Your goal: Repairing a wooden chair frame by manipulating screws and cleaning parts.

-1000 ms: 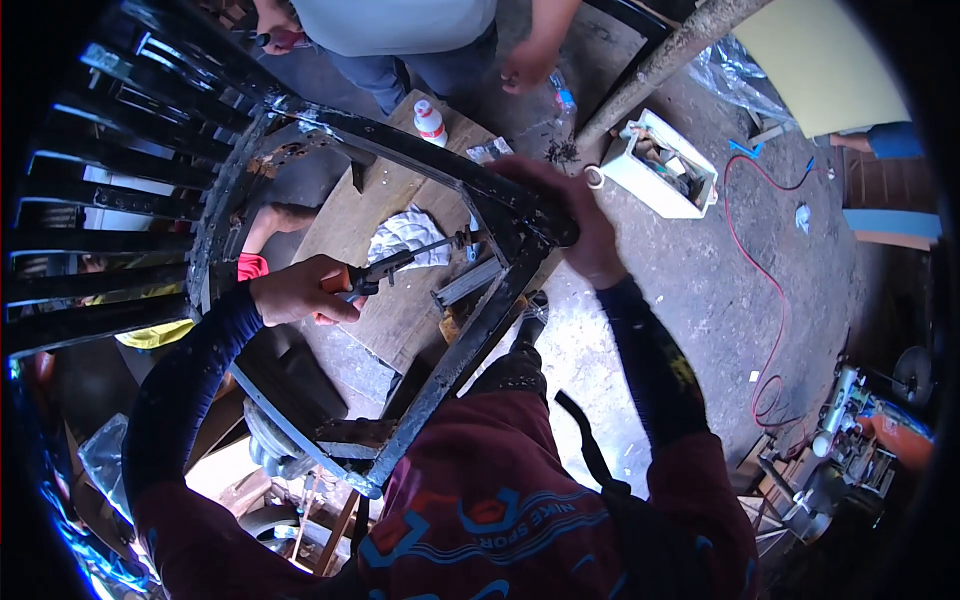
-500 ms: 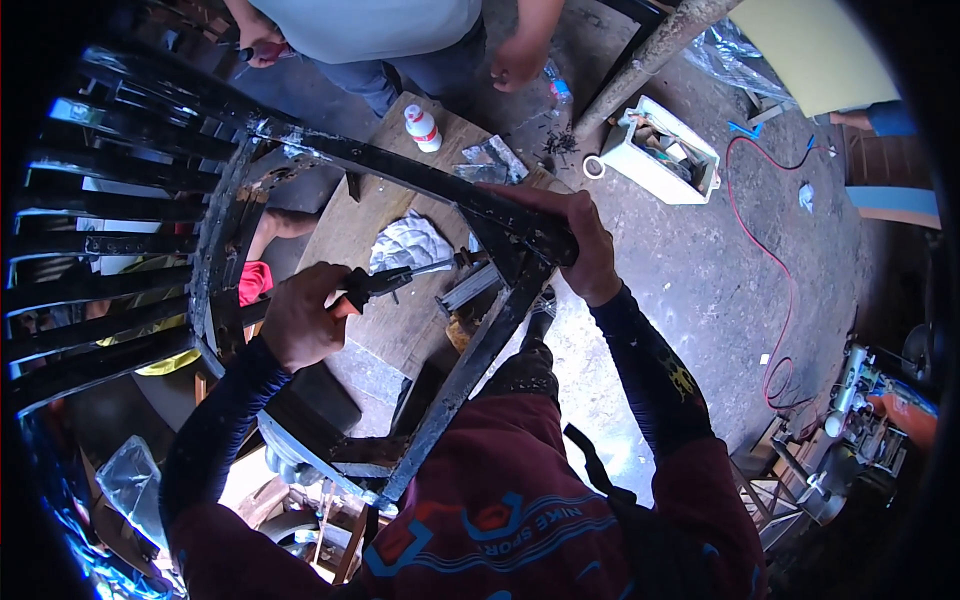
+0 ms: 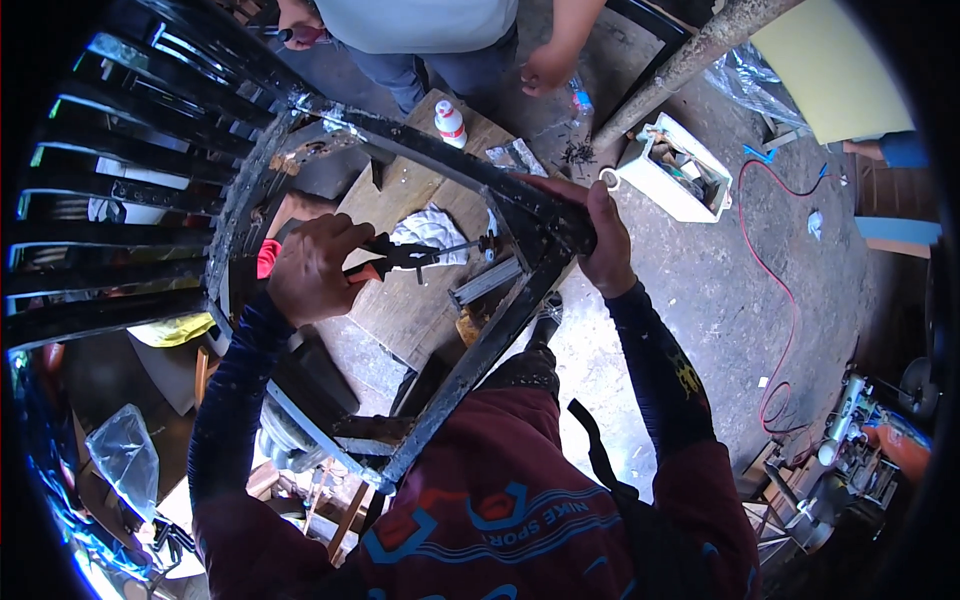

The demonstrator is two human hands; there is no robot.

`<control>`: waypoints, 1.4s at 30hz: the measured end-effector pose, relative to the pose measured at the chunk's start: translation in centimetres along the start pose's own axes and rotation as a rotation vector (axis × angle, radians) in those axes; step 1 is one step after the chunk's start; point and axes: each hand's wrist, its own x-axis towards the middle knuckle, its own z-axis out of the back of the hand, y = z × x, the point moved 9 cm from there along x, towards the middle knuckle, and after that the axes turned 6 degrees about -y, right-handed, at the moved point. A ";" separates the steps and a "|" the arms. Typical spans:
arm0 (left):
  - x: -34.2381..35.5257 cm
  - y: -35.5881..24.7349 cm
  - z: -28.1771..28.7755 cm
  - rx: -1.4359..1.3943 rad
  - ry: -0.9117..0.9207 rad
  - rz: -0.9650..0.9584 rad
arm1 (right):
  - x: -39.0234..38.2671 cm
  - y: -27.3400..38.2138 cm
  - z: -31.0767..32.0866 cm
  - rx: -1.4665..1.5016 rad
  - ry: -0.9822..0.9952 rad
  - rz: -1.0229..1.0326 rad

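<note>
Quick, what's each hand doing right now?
Left hand: closed around the orange-and-black handle of a clamp-like tool.
Right hand: closed on the corner of the black frame, fingers partly hidden.

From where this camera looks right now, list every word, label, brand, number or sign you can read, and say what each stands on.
Maroon shirt: pale-blue lettering, wording not copied here.
White bottle on the wooden table: red on its label, print too small to read.
Clear bottle: any print too blurred to read.
No other text can be made out.
</note>
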 end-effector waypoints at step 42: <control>-1.8 3.4 -7.8 -0.883 0.843 0.498 | 0.8 0.3 -1.2 -0.145 0.279 0.143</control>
